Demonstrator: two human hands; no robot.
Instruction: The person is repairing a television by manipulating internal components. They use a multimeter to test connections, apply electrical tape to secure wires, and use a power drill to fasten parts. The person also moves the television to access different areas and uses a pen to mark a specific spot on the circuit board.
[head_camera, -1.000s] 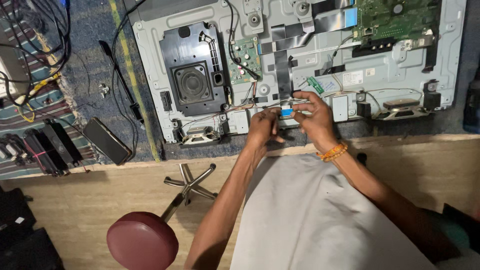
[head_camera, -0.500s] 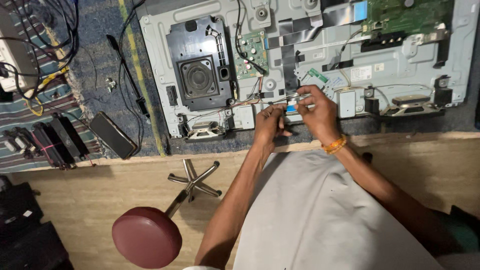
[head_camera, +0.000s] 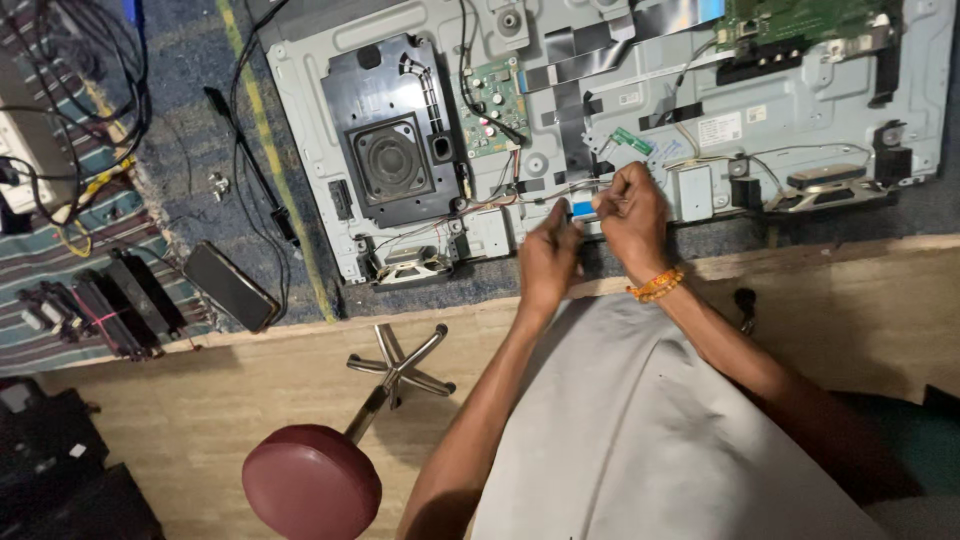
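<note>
Where both hands (head_camera: 590, 225) meet, opened television back (head_camera: 800, 120), maroon stool (head_camera: 312, 482) nearby.

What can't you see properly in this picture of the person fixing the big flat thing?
- Head view: what the left hand and right hand pinch; the fingers cover it.
- Head view: the green circuit board, cut off by the top edge.
- Head view: the thin wires on the grey panel, too small to trace.
- Head view: the person's legs, hidden by the shirt.
</note>
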